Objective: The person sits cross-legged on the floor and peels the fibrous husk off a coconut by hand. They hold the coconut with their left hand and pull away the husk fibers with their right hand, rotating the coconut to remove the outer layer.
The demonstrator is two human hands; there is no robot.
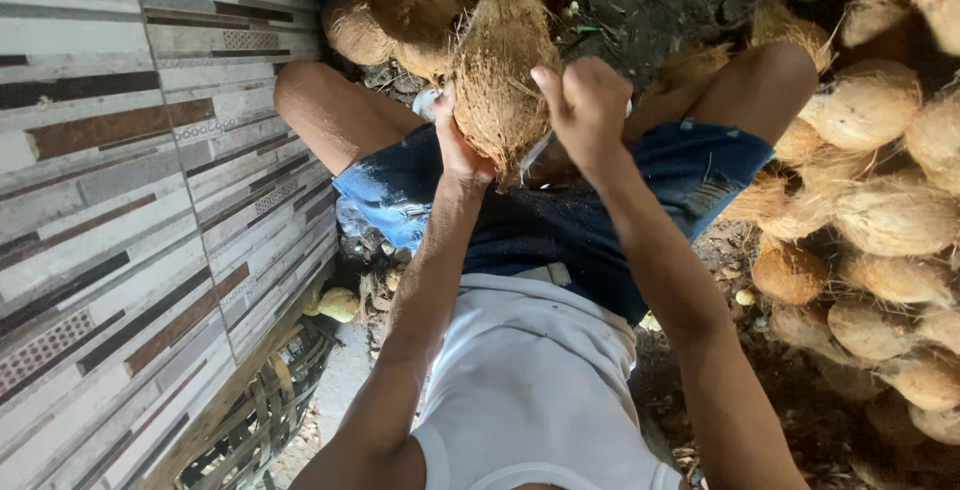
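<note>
Dirt ground under piled coconuts

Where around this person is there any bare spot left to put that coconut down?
Bare ground shows beyond the knees, between the two coconut piles. A pale strip runs between the woven basket and the person's side. The right is crowded with stacked coconuts.

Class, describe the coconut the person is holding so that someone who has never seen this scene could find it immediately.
Start at the person's two bare knees and look between them, just in front of the pile of coconuts. There the left hand and right hand grip one fibrous brown coconut. Unlike the others lying on the ground, it is lifted up, standing on end between the hands.
</note>
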